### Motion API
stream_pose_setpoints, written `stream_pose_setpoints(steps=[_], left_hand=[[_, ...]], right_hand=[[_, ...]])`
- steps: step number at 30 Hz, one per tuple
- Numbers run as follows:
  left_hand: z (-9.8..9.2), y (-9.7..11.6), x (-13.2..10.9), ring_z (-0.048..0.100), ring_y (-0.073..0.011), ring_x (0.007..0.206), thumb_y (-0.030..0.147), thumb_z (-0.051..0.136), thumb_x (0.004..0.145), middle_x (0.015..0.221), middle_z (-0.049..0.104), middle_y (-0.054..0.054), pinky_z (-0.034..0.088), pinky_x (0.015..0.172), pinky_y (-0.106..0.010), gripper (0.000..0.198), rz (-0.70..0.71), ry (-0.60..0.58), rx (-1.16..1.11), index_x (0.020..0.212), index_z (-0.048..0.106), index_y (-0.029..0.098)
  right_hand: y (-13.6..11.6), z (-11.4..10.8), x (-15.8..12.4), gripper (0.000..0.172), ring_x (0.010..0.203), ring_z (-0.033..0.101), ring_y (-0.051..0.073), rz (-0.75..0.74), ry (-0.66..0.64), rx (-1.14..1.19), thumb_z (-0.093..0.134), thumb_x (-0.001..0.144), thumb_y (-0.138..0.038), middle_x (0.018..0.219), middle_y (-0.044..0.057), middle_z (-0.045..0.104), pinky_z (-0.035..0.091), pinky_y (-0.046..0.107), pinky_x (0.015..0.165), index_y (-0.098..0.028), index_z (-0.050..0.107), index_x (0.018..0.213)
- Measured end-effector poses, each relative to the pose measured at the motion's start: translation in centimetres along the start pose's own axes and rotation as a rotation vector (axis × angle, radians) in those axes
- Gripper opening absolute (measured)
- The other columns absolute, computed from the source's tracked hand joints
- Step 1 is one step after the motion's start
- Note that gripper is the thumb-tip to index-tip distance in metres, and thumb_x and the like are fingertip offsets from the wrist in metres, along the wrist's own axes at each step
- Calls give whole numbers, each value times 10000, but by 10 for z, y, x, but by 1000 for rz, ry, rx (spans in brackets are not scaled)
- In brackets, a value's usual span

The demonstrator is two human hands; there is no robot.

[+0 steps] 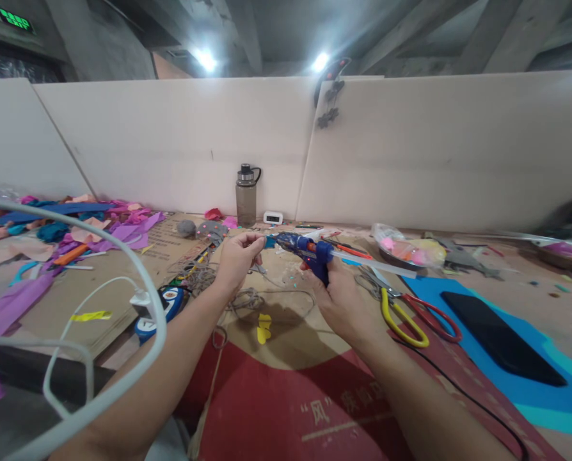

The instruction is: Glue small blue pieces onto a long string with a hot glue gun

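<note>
1. Head view, middle: the right hand [338, 298] grips a blue glue gun [320, 253], its pale glue stick [375, 262] jutting rightward from the rear.
2. Left of the nozzle, the left hand [240, 259] pinches what seems a small blue scrap [270, 241], partly hidden.
3. Scissors [386, 307] lie nearer, right of the gun; a bottle [246, 198] stands far behind.

Looks moderately bright yet greyish; takes light from two ceiling lamps [206, 61] [321, 61], blown out to white with hazy haloes; falls off into gloom across the concrete ceiling [295, 29]; glows green at the exit sign [15, 19]; shows soft-edged shadow on the cardboard [290, 349] below the glue gun [318, 256]; stretches toward the edges; softens fine detail.
</note>
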State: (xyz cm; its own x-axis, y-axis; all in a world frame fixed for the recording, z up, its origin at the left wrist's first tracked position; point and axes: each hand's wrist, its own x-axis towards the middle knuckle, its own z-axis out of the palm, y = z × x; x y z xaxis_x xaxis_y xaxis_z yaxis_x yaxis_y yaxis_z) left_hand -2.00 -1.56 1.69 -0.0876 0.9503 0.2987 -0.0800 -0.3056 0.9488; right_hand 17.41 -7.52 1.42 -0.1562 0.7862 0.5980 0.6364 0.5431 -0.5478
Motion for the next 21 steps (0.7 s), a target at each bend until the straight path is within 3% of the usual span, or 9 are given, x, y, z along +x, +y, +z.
stream_pose_setpoints(steps=[21], left_hand=[[1, 1, 0, 413, -51, 386, 391, 700, 679, 461, 492, 57, 228, 399, -175, 281, -25, 3, -23, 786, 618, 145]], right_hand=[[2, 2, -1, 221, 880, 610, 263, -14, 39, -46, 433, 887, -318, 956, 114, 653, 481, 422, 790, -180, 542, 1022]])
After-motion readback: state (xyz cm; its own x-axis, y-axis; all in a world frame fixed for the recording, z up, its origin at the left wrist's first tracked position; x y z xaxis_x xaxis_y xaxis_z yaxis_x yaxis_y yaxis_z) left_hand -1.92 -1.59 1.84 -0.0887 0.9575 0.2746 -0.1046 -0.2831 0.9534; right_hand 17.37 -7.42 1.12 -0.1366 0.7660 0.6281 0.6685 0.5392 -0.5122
